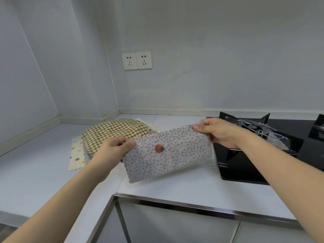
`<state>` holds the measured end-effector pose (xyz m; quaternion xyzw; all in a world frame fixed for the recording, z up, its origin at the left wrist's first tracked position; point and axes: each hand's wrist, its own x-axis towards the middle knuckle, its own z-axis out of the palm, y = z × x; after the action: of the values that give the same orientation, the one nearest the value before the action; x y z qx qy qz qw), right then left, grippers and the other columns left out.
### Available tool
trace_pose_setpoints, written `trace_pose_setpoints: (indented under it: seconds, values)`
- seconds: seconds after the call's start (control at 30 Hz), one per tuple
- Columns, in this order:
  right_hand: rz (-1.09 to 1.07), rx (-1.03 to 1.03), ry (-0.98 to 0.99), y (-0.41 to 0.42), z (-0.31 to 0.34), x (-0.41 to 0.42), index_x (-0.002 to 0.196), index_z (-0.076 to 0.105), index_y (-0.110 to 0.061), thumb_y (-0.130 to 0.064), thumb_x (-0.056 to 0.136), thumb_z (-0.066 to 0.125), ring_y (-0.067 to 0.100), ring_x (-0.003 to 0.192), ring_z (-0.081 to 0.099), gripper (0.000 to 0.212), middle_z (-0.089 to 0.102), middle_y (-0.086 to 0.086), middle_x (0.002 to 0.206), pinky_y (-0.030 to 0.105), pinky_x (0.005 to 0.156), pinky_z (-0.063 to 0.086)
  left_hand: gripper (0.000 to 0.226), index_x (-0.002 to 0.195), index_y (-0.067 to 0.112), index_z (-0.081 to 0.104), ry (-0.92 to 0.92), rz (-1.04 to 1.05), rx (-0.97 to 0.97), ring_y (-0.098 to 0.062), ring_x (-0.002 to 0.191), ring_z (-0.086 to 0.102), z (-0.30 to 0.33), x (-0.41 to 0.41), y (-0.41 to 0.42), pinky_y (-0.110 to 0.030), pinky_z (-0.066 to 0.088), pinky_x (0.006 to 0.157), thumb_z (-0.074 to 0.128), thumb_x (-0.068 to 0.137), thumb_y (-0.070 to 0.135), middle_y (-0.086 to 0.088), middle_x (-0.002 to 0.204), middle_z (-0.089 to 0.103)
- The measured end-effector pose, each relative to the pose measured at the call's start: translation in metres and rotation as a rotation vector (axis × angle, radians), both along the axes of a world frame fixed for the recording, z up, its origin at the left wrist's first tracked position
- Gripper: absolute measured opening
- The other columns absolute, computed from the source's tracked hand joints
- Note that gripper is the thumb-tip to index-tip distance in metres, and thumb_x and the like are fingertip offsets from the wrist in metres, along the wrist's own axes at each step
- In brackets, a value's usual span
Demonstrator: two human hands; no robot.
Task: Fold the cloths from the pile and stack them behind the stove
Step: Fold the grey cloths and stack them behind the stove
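A grey dotted cloth (175,155) with an orange strawberry print hangs stretched above the white counter, folded into a long strip. My left hand (115,148) pinches its upper left corner. At the upper right corner, my right hand (217,132) pinches it between thumb and fingers. Behind my left hand lies the pile: a green-and-yellow checked cloth (115,132) on top of a cream cloth with coloured dots (77,155). The black gas stove (263,155) sits to the right, partly under the held cloth's right end.
A white counter (43,172) runs along the corner walls. Two wall sockets (136,60) sit above it. A strip of bare counter (184,118) lies behind the stove by the wall. A steel edge (175,204) borders the counter near me.
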<state>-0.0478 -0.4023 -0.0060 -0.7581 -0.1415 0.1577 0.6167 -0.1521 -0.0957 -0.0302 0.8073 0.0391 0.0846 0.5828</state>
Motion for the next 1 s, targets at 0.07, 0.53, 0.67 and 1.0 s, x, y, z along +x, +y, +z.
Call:
trace_pose_setpoints:
  seconds: [0.07,0.53,0.67,1.0]
  values:
    - [0.013,-0.221,0.045,0.003,-0.003,0.017,0.079,0.059,-0.013,-0.025,0.084,0.070,0.014,0.076,0.065,0.017,0.068,0.001,0.080,0.029,0.065,0.053,0.033,0.079,-0.004,0.064,0.020,0.073,0.129,-0.011,0.052,0.050,-0.011,0.005,-0.003,-0.023,0.041,0.050,0.062,0.093,0.026,-0.007,0.064,0.057]
    - [-0.238,-0.962,-0.486,0.089,-0.092,0.065,0.108,0.056,-0.012,-0.032,0.093,0.055,0.026,0.101,0.053,0.025,0.056,0.009,0.116,0.034,0.080,0.043,0.023,0.081,0.011,0.051,0.196,0.121,0.550,-0.016,0.058,0.047,-0.073,0.039,0.002,-0.028,0.035,0.053,0.042,0.099,0.022,-0.003,0.068,0.054]
    - [-0.379,-1.105,-0.651,0.110,-0.088,0.028,0.129,0.040,-0.013,-0.030,0.094,0.047,0.029,0.114,0.041,0.040,0.042,0.011,0.127,0.039,0.090,0.035,0.023,0.073,0.014,0.049,0.196,0.103,0.596,-0.021,0.062,0.053,-0.070,0.044,0.012,-0.029,0.039,0.055,0.048,0.096,0.016,-0.010,0.077,0.065]
    - [-0.024,-1.158,-0.323,0.127,-0.118,-0.017,0.154,-0.003,-0.017,-0.083,0.082,0.013,0.032,0.146,-0.012,0.099,-0.011,0.011,0.160,0.062,0.112,-0.010,0.016,0.095,0.018,0.056,0.220,0.028,0.499,-0.017,0.064,0.047,-0.067,0.029,0.030,-0.028,0.037,0.059,0.045,0.095,0.007,-0.003,0.074,0.055]
